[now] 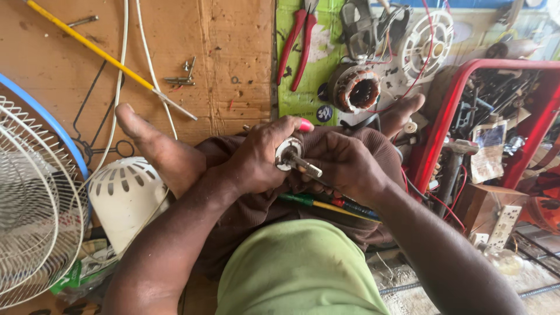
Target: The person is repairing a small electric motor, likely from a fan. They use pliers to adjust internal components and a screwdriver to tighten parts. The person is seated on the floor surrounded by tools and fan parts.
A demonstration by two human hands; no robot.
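Over my lap, my left hand [259, 154] grips a small round metal motor rotor [289, 154] whose threaded shaft [309, 167] points toward me. My right hand [344, 163] wraps around the same part from the right, fingers closed by the shaft. A red-tipped tool handle [305, 124] sticks out above my left fingers. Screwdrivers with green, yellow and red handles [326, 204] lie across my lap under my right wrist.
A copper-wound stator [356, 90] and red pliers [297, 44] lie ahead on the floor. A white motor cover [125, 195] and fan grille [32, 204] sit at left. Loose screws [181, 76] and a yellow rod [105, 55] rest on cardboard. A red metal frame [461, 105] stands at right.
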